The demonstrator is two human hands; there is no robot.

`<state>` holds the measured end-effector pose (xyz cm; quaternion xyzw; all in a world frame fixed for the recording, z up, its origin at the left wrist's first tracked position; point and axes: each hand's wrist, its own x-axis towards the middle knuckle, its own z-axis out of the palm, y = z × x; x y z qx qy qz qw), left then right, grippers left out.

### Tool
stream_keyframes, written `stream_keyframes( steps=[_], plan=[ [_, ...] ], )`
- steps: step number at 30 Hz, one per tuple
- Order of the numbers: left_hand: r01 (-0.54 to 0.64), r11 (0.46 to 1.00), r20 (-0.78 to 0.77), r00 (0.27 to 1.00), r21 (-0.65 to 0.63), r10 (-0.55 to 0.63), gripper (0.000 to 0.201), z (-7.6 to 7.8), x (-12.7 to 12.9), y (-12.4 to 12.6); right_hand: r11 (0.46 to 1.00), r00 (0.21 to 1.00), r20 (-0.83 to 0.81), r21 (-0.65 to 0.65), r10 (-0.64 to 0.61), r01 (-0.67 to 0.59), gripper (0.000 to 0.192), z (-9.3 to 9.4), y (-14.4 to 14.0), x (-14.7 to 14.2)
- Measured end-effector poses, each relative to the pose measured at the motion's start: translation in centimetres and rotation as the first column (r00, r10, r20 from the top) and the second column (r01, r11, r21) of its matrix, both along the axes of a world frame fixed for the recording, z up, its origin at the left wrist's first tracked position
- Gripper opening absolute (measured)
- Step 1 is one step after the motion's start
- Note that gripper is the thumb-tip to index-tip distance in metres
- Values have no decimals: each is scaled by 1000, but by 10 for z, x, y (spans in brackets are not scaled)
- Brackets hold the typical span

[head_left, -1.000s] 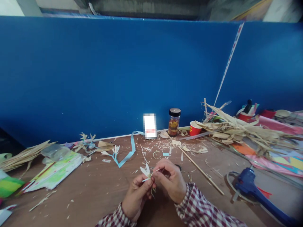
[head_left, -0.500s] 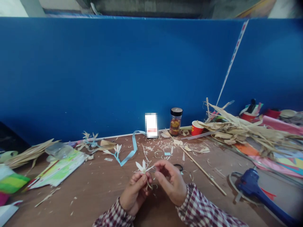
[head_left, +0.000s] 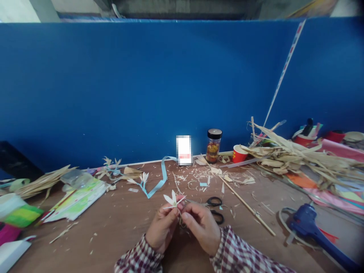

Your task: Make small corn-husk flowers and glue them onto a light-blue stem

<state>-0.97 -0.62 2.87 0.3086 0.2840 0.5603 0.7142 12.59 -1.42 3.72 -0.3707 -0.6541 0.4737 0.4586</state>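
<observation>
Pinched between the thumb and fingers of my left hand is a small white flower with narrow pointed petals spread outward. My right hand has closed in on the flower's lower right side, thumb and index together at its base; the exact grip point is partly hidden. Black-handled scissors lie just beyond my right hand, their blades covered by it. On the table ahead, a light blue ribbon-like strip joins a forked blue stem bearing white flowers.
Scraps litter the brown table. At the back stand a lidded jar and a red cup. Dried husks pile up on the right, behind a blue glue gun. A thin stick lies diagonally. A blue partition rises behind.
My right hand has moved left and down from beside a petal to the flower's base, meeting my left hand. More of the scissors' handles shows. The view has shifted slightly.
</observation>
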Motion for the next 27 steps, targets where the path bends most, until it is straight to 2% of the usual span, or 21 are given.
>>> stream_keyframes(
  steps=[3,8,11,18,27],
  plan=[
    [-4,1000,-23,1000,10,5,7,-2,3,0,995,997,-68,-80,48,-53,20,-5,3,-3],
    [-6,1000,-48,999,-28,4,12,-2,6,-1,984,987,-160,-175,15,-43,20,-13,5,-5],
    [-5,999,-51,999,-39,3,11,-2,6,0,981,991,-133,-191,-8,-18,21,-12,5,-6],
    [-28,996,-37,999,-83,25,8,-4,7,1,981,990,26,-133,-141,143,20,-9,5,-7],
    [-38,990,-41,999,-133,33,6,-3,9,0,972,992,-22,-207,-123,116,21,-3,3,-7]
  ],
)
